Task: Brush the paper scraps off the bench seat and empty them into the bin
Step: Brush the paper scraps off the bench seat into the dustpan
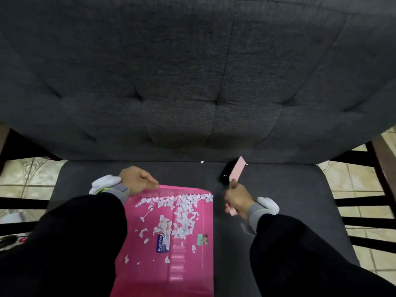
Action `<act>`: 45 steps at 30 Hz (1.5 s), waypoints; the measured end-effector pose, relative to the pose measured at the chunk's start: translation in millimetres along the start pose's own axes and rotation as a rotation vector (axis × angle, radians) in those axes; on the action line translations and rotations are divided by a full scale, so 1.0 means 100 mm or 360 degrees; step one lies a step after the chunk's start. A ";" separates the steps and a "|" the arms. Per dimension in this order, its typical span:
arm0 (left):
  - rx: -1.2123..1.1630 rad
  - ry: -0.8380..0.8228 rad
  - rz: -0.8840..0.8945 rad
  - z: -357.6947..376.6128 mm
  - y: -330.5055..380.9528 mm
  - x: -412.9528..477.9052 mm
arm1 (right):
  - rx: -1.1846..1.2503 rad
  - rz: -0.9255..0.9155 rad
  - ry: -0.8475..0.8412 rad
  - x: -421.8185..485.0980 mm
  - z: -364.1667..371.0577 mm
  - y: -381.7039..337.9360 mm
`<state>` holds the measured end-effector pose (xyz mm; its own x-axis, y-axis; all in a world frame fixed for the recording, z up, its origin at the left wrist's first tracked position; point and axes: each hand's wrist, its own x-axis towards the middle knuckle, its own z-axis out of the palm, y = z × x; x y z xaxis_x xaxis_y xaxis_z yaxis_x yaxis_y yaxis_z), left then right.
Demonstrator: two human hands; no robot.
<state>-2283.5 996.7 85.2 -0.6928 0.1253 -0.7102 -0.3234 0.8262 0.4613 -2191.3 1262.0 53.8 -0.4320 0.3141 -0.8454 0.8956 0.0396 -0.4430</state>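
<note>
- While the left hand (pixel 137 179) fingers are gripping the pink dustpan (pixel 192 275) rim, paper scraps (pixel 184 211) are lying just behind them.
- With the right hand (pixel 236 200) fingers clamping the hand brush (pixel 235 170), a stray scrap (pixel 202 162) beyond them is probably awaiting the next sweep.

1. bench seat (pixel 289 211): near centre; backrest (pixel 192 71) stands behind it on the far side.
2. dustpan (pixel 150 281): on the seat, left of centre.
3. paper scraps (pixel 184 211): in the dustpan, mostly along its far edge and right side.
4. left hand (pixel 137 179): at the dustpan's far left corner.
5. brush (pixel 235 170): right of the dustpan, apart from it; right hand (pixel 236 200) on its near end.
6. single scrap (pixel 202 162): at the backrest's foot, left of the brush.
7. floor (pixel 364 179): either side of the seat.
</note>
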 end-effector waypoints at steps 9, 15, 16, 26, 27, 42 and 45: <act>0.0012 -0.0108 -0.0050 0.07 -0.11 -0.24 | -0.0538 -0.0088 -0.0379 -0.34 0.02 -0.01; -0.0026 -0.0091 -0.0088 0.03 -0.13 -0.29 | -0.1487 -0.0683 -0.0159 -0.53 -0.09 -0.18; -0.0046 -0.0070 -0.0099 0.03 -0.13 -0.29 | -0.1629 -0.0756 -0.0069 -0.51 -0.11 -0.22; -0.0444 0.0104 -0.0168 0.04 -0.24 -0.11 | -0.2039 -0.1039 -0.0011 -0.18 0.39 -0.74; -0.0472 0.0118 -0.0169 0.03 -0.26 -0.09 | -0.2064 -0.1005 -0.0032 -0.14 0.48 -0.78; -0.0534 0.0176 -0.0178 0.18 -0.14 0.11 | -0.1980 -0.0115 0.0554 0.21 -0.64 -0.52; -0.0498 0.0211 -0.0094 0.24 0.00 0.11 | -0.1920 0.0103 0.0579 0.23 -0.93 -0.30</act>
<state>-2275.8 1011.5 65.0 -0.7380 -0.0071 -0.6747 -0.5333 0.6187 0.5768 -2218.8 1356.1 75.3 -0.5017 0.5824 -0.6396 0.5231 0.7931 0.3119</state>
